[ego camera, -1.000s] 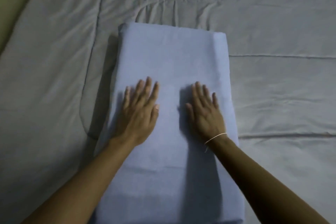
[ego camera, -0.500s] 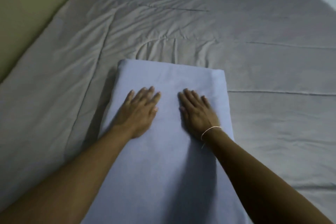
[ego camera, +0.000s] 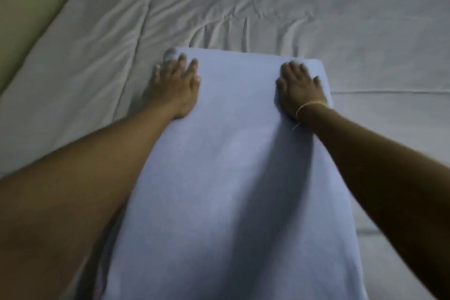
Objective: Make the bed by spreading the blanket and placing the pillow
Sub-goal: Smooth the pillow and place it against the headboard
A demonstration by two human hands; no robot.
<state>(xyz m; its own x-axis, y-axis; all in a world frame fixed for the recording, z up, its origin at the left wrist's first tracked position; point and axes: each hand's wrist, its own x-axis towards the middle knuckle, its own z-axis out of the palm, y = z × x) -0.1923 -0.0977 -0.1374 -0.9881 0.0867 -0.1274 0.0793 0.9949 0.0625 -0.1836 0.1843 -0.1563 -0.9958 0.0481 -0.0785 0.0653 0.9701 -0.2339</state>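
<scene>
Blue pillow [ego camera: 233, 165] lies on the grey blanket [ego camera: 365, 31]; our left hand [ego camera: 175, 87] and right hand [ego camera: 300, 90], fingers straight and slightly spread, should press its 2 far corners evenly.

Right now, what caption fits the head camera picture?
Left hand and right hand press flat on pale blue rectangular pillow.

Bedroom: bed [ego camera: 365, 31] under rumpled grey blanket [ego camera: 219, 7].
</scene>
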